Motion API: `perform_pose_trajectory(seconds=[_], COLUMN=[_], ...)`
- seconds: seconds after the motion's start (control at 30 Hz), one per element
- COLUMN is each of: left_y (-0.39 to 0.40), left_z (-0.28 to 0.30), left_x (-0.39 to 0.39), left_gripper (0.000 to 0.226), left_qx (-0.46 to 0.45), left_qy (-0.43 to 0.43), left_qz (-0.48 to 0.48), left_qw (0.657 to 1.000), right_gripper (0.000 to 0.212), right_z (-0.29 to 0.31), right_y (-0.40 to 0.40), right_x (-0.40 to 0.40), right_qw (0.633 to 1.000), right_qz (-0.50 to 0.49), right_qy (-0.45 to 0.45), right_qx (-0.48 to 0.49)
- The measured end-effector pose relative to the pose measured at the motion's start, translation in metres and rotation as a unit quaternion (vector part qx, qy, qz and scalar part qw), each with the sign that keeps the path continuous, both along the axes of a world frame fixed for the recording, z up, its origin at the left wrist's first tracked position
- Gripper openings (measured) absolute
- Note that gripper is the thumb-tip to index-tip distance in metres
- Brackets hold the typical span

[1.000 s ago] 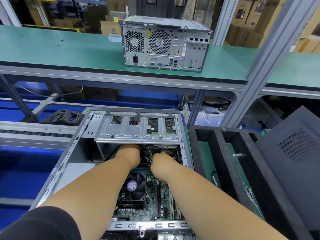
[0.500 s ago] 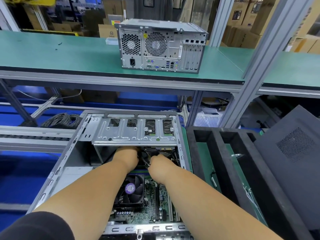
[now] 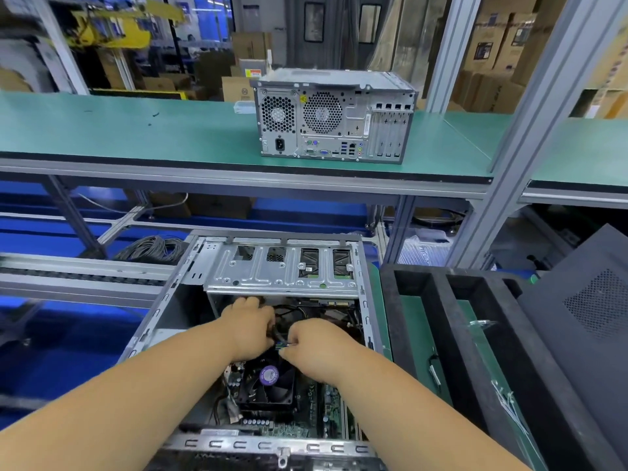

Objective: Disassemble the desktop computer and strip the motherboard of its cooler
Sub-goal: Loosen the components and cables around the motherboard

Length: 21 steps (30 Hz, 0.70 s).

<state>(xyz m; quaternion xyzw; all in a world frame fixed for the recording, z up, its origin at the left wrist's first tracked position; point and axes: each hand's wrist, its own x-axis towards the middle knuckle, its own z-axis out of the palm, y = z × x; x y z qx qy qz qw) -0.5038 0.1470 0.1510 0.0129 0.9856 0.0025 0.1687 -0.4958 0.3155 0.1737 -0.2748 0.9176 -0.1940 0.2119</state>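
An open desktop case [image 3: 159, 311] lies in front of me with its side off. Inside it sits the green motherboard [image 3: 316, 402] with a black fan cooler [image 3: 268, 385] bearing a purple label. A silver drive cage [image 3: 282, 266] spans the far end of the case. My left hand [image 3: 249, 326] and my right hand [image 3: 314, 345] are both inside the case just beyond the cooler, fingers curled round a bundle of black cables [image 3: 277, 329] and a small connector between them. The fingertips are partly hidden.
A second, closed desktop computer [image 3: 333, 117] stands on the green upper shelf [image 3: 136, 134]. A black foam tray [image 3: 438, 334] with slots lies right of the case, and a dark side panel [image 3: 584, 307] leans at far right. Coiled cables [image 3: 153, 248] lie behind the case at left.
Both hands have drawn back from under the drive cage toward the cooler, bringing the cable bundle and connector into view. The camera has tilted up a little.
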Motion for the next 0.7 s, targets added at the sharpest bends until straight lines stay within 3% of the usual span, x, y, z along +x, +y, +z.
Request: perform_pose_trajectory(seconds=[0.13,0.23,0.33,0.4,0.47,0.57,0.7], left_y=[-0.011,-0.006,0.000,0.007,0.017,0.032,0.052], left_z=[0.023,0.039,0.049,0.053,0.052,0.050,0.050], left_x=[0.028,0.042,0.050,0.053,0.055,0.057,0.060], left_gripper=[0.037,0.044,0.067,0.081,0.085,0.066,0.034], left_qx=[0.240,0.481,0.597,0.598,0.561,0.505,0.494], left_qy=[-0.011,-0.040,-0.063,-0.098,-0.111,-0.072,-0.099], left_qz=[-0.004,0.060,0.057,0.024,0.002,0.020,-0.002], left_qw=[0.971,0.874,0.797,0.795,0.820,0.860,0.864], right_gripper=[0.024,0.024,0.028,0.030,0.031,0.032,0.034], right_z=[0.029,0.054,0.076,0.087,0.094,0.103,0.102], right_y=[0.007,0.018,0.028,0.036,0.044,0.056,0.067], right_x=[0.018,0.021,0.019,0.018,0.019,0.021,0.022], right_qw=[0.983,0.958,0.890,0.830,0.764,0.667,0.627], right_qz=[-0.033,-0.089,-0.147,-0.176,-0.174,-0.149,-0.158], right_qy=[-0.011,-0.008,-0.089,-0.122,-0.154,-0.215,-0.245], right_qx=[-0.179,-0.272,-0.422,-0.515,-0.602,-0.698,-0.723])
